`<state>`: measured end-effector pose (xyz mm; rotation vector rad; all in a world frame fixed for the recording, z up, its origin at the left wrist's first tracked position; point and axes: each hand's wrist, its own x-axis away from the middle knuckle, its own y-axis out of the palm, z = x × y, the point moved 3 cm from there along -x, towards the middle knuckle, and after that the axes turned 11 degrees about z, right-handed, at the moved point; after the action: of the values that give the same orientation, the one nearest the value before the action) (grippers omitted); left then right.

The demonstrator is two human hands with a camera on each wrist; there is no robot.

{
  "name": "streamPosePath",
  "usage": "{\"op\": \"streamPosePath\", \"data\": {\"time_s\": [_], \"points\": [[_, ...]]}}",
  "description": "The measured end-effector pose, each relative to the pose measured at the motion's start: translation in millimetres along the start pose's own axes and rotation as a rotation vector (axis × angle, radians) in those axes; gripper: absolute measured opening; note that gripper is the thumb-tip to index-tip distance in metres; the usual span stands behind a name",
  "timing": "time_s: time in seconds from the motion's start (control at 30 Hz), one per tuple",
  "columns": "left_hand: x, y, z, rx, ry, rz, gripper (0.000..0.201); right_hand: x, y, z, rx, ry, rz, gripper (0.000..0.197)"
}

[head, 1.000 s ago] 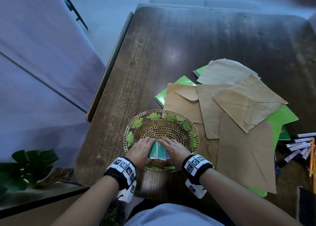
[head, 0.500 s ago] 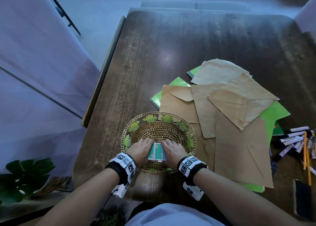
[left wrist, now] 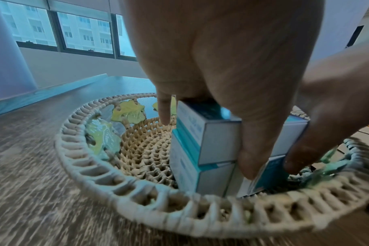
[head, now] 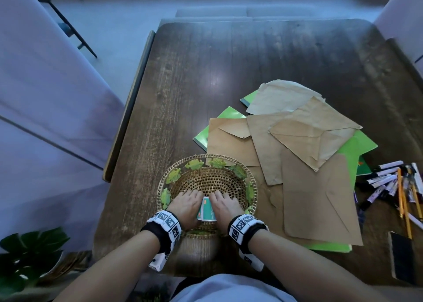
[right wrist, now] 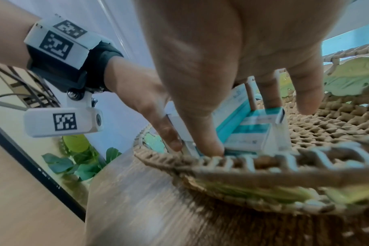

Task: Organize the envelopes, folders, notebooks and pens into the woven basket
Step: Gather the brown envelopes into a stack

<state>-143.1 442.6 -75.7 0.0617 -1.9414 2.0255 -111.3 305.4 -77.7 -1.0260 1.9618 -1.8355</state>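
Note:
The round woven basket (head: pixel 206 157) with green leaf trim sits near the table's front edge. Inside it, at the near side, stands a stack of small teal-and-white boxes (head: pixel 206 211). My left hand (head: pixel 186 205) grips the stack from the left and my right hand (head: pixel 226 206) from the right. In the left wrist view my left hand's thumb (left wrist: pixel 249 158) presses the boxes' (left wrist: pixel 217 143) near end, just inside the rim (left wrist: pixel 137 188). In the right wrist view my right thumb (right wrist: pixel 204 133) lies against the boxes (right wrist: pixel 249 134). Brown envelopes (head: pixel 318 201) lie over green folders (head: pixel 353 146) to the right.
Several pens and markers (head: pixel 389 182) lie loose at the right edge of the dark wooden table (head: pixel 206 73). A black flat object (head: pixel 400 260) sits at the front right corner. A leafy plant (head: pixel 29 251) stands below the table on the left.
Both hands stay in the basket on the boxes. Only the head view has shifted a little.

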Motion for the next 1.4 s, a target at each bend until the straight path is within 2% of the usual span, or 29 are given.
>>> {"op": "streamPosePath", "data": {"time_s": [0.27,0.37,0.43,0.53,0.57,0.6,0.67,0.77,0.83,0.93,1.03,1.13,1.23,1.3,1.4], "points": [[-3.6,-6.5,0.7,0.03,-0.009,-0.038,0.048,-8.4,3.1,-1.2,-0.007,0.025,-0.032,0.058],[-3.7,-4.9,0.1,0.007,-0.026,-0.062,0.049,-11.6,-0.1,0.7,0.011,0.004,-0.053,0.066],[-3.1,-3.6,1.7,-0.007,-0.051,-0.093,0.064,-11.5,-0.7,3.9,-0.008,-0.006,-0.063,0.077],[-0.3,-9.5,6.7,0.025,-0.093,-0.139,0.112,-7.0,-1.4,11.9,-0.099,-0.013,-0.095,0.108],[1.8,-16.1,11.2,0.06,-0.103,-0.144,0.118,-3.5,-3.8,16.2,-0.138,-0.015,-0.099,0.115],[4.1,-22.8,15.9,0.103,-0.111,-0.131,0.117,1.6,-9.1,21.3,-0.18,-0.016,-0.092,0.118],[5.5,-39.2,29.7,0.194,-0.101,-0.044,0.101,13.6,-20.5,38.4,-0.299,0.018,-0.05,0.11],[-4.8,-62.8,53.7,0.301,-0.07,0.209,0.072,37.1,-29.1,81.2,-0.514,0.158,0.11,0.08],[-22.2,-72.9,77.2,0.411,-0.041,0.314,0.057,54.0,-28.4,122.8,-0.586,0.296,0.22,0.057],[-56.7,-76.6,119.1,0.582,0.001,0.289,0.041,74.6,-24.1,188.1,-0.602,0.496,0.249,0.033],[-107.1,-70.4,154.6,0.65,-0.039,0.276,0.035,87.6,-29.2,243.1,-0.618,0.578,0.271,0.023],[-175.7,-61.5,169.6,0.674,-0.212,0.226,0.037,95.2,-36.6,294.7,-0.56,0.66,0.242,0.025],[-227.1,-52.9,175.2,0.622,-0.319,0.158,0.04,101.0,-38.8,340.2,-0.399,0.805,0.215,0.04],[-244.8,-43.5,184.2,0.612,-0.41,0.085,0.044,106.9,-35.1,364.9,-0.34,0.908,0.154,0.052],[-253.5,-27.2,198.4,0.669,-0.529,0.015,0.049,112.1,-22.4,387.6,-0.357,0.945,0.064,0.066]]}}
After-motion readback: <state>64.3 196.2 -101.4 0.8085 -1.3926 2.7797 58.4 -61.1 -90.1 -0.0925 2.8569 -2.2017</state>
